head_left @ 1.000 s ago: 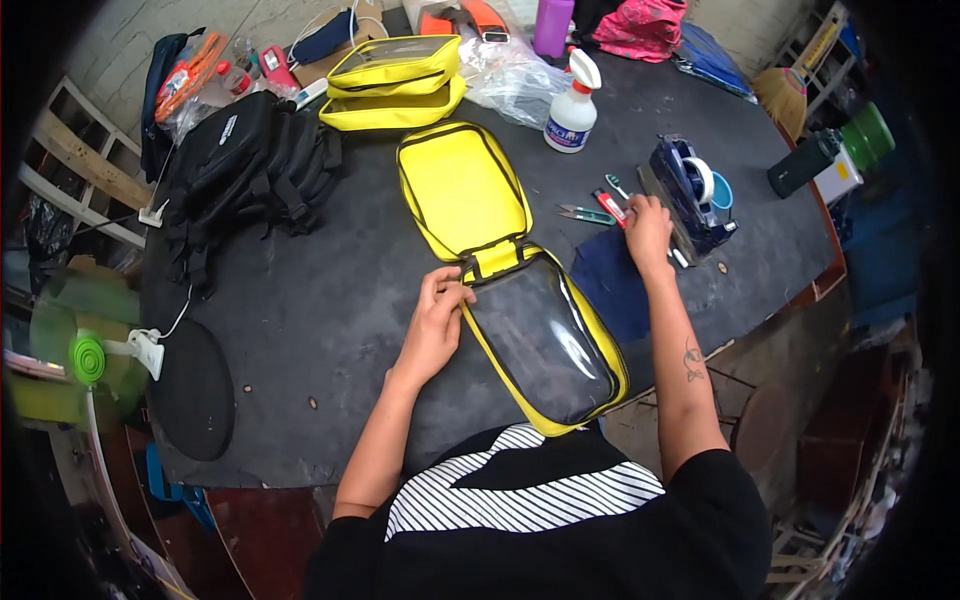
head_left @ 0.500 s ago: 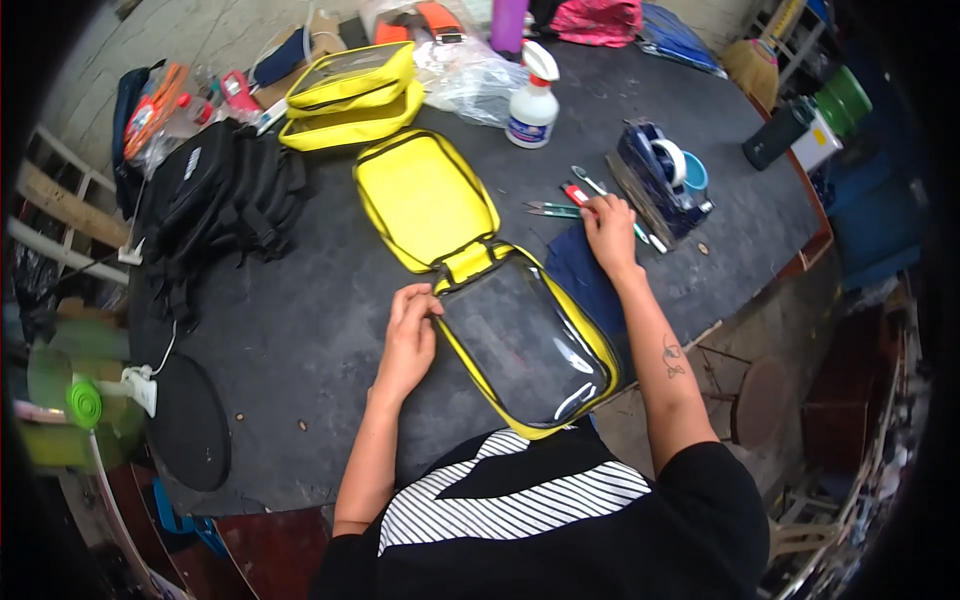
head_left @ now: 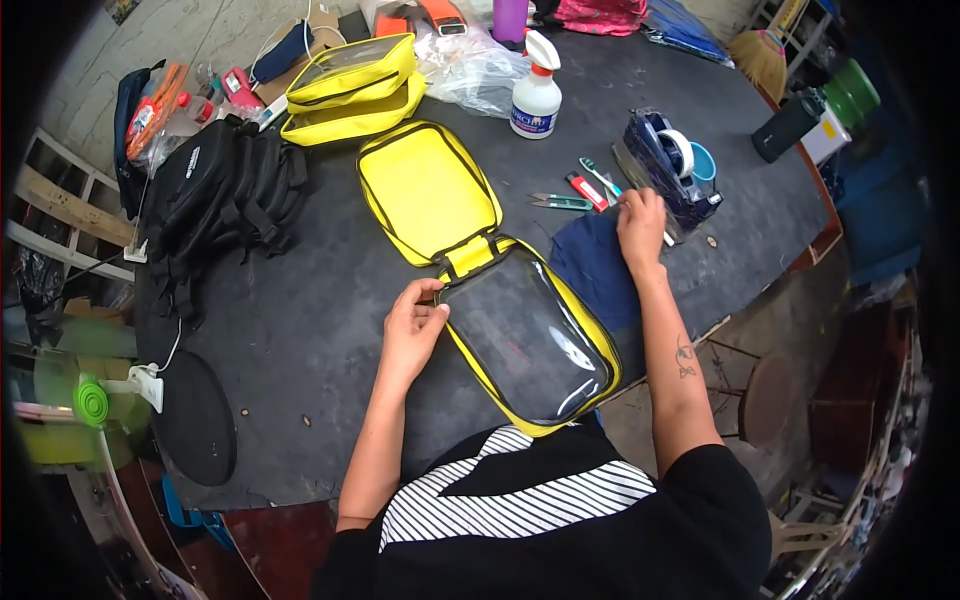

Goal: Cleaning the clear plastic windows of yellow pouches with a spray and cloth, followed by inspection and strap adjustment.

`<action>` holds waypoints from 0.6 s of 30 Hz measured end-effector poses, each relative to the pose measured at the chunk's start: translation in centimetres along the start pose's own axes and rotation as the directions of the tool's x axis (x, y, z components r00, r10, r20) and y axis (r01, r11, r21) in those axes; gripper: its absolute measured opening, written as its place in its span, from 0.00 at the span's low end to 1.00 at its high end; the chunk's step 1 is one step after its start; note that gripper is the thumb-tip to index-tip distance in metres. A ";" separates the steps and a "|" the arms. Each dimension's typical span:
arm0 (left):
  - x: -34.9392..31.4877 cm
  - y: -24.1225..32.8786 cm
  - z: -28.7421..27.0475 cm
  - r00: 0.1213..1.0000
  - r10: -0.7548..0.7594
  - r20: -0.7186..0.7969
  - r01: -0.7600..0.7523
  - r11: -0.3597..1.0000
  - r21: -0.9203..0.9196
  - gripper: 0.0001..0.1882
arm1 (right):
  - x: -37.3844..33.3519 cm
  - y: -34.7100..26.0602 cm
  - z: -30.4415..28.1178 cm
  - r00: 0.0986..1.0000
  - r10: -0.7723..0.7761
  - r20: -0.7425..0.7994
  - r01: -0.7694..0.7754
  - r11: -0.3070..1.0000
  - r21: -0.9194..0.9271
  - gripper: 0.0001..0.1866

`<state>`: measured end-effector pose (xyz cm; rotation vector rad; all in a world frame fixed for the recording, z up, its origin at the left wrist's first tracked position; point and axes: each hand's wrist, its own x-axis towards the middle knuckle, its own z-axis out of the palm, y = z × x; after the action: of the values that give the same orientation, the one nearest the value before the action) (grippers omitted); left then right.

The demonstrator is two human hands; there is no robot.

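A yellow bag with a clear front panel and black zipper edging lies unfolded before me, its yellow flap laid away from me and its clear panel close to my body. My left hand pinches the bag's left edge near the hinge, thumb and fingers together. My right hand is closed over a teal-and-white toothbrush; the middle of its handle is hidden under the fingers. Beside it lie a red-and-white small block and green-handled thread snips. Dark blue cloth lies between the bag and my right forearm.
A tape dispenser stands right of my right hand, a spray bottle beyond the bag. Two yellow bags are stacked at the back left, near a black backpack. A fan is at the left, a dark tumbler far right.
My right hand has shifted right, off the red-and-white block, uncovering it and more of the blue cloth. My left hand stays at the bag's edge, with its thumb now visible on it.
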<state>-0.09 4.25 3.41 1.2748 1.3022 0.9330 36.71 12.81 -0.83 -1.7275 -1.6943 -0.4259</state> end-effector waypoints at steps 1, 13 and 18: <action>0.0 -0.1 -0.1 1.000 -0.003 0.003 0.003 1.000 0.002 0.14 | 0.2 -0.3 0.3 0.999 -0.041 0.012 0.040 0.997 0.072 0.04; 0.2 -0.7 -0.3 0.999 0.011 0.035 -0.011 1.000 -0.017 0.16 | 1.8 -3.0 2.6 0.951 -0.073 0.299 0.030 0.989 0.145 0.15; 0.3 -1.3 -0.1 1.000 0.019 0.011 -0.019 0.999 -0.045 0.16 | 3.4 -5.1 0.7 0.956 0.105 0.273 -0.176 0.952 0.251 0.08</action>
<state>-0.42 4.43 2.09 1.2581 1.2561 0.9616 31.99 15.44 2.03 -1.7380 -1.6977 0.1018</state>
